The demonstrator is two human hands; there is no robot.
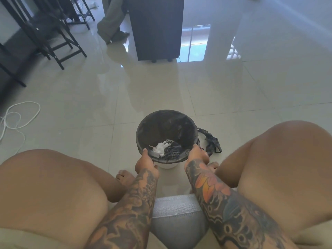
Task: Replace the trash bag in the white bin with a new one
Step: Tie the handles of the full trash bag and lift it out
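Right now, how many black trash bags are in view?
2: one black bag lines the white bin, gripped by both hands; a loose black bag lies on the floor right of it.

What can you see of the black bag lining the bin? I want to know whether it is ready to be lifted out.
The black bag is thin, glossy plastic, open-mouthed and folded over the rim of the white bin, which stands on the floor. White crumpled paper and dark comb-like pieces lie inside. The left hand and right hand grip its near edge on either side. It is still seated in the bin.
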